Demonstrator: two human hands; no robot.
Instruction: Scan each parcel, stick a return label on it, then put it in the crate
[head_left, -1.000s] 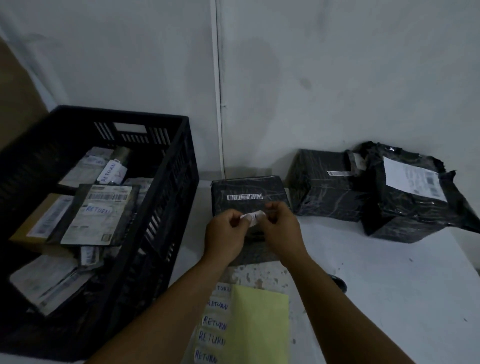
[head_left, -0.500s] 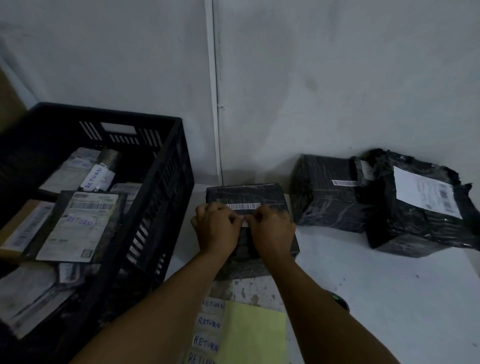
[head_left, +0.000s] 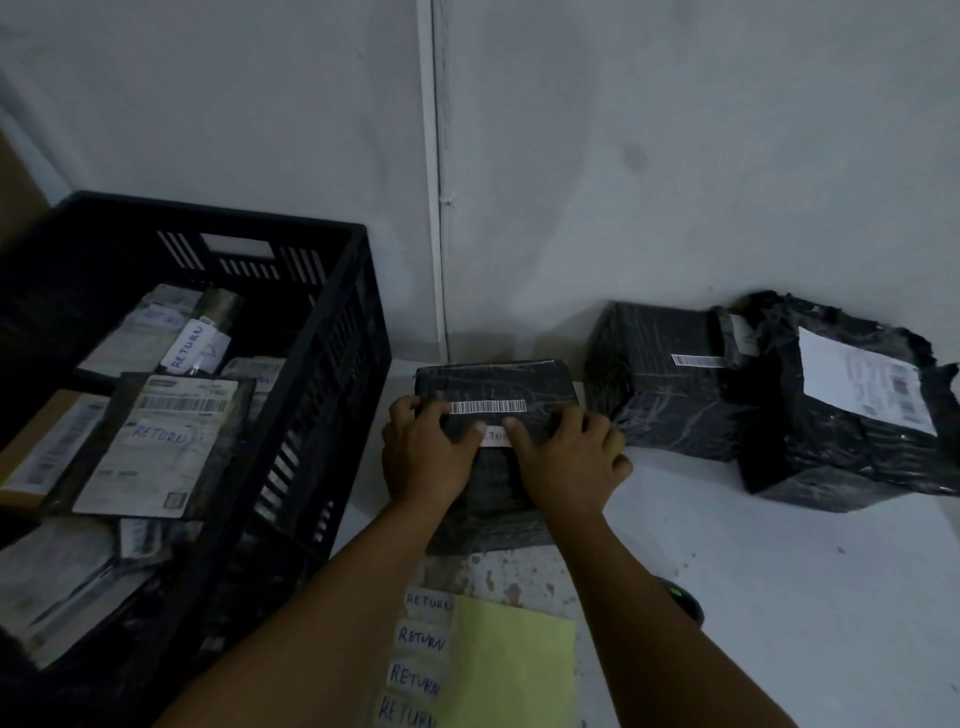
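Observation:
A black wrapped parcel (head_left: 498, 384) with a white barcode strip lies on the white table straight ahead. A small white return label (head_left: 493, 436) sits on its top, just below the barcode. My left hand (head_left: 428, 452) and my right hand (head_left: 563, 457) lie flat on the parcel, and both thumbs press the label's ends. The black crate (head_left: 332, 364) stands to the left with several labelled parcels inside. A sheet of handwritten RETURN labels (head_left: 423, 644) lies near me beside a yellow backing sheet (head_left: 511, 665).
Two more black wrapped parcels stand at the right against the wall, a box (head_left: 660, 395) and a larger bagged one (head_left: 852, 431). A dark scanner (head_left: 683, 603) with a green light peeks out from behind my right forearm. Bare table (head_left: 779, 597) lies to the right.
My hands held the peeled label in the air above the parcel, then lowered it onto the top. Now both thumbs have spread apart along the label.

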